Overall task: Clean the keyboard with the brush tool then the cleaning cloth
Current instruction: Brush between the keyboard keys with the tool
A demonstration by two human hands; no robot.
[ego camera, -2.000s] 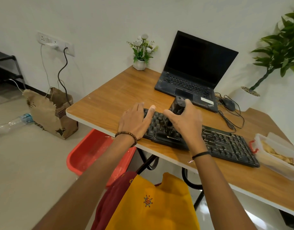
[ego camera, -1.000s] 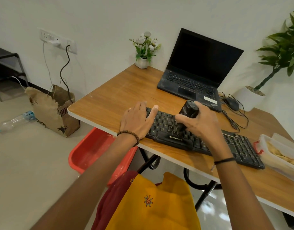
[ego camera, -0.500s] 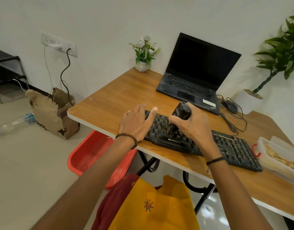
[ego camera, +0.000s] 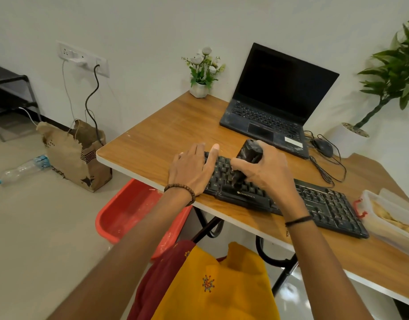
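Note:
A black keyboard point(ego camera: 319, 202) lies along the front edge of the wooden table point(ego camera: 166, 132). My left hand point(ego camera: 192, 169) lies flat on the keyboard's left end, fingers straight. My right hand point(ego camera: 265, 172) grips a black brush tool point(ego camera: 250, 152), held upright with its lower end down on the keys in the left part of the keyboard. The bristles are mostly hidden by my fingers. No cleaning cloth shows in this view.
An open black laptop point(ego camera: 277, 100) stands behind the keyboard, with a wired mouse point(ego camera: 323, 146) to its right. A small flower pot point(ego camera: 201, 86) sits at the back. A clear food box point(ego camera: 393, 220) is at the right. A red tub point(ego camera: 129, 209) sits under the table.
My right hand with the brush swept right along the keys, then came back left to the left part of the keyboard. My left hand has stayed on the keyboard's left end.

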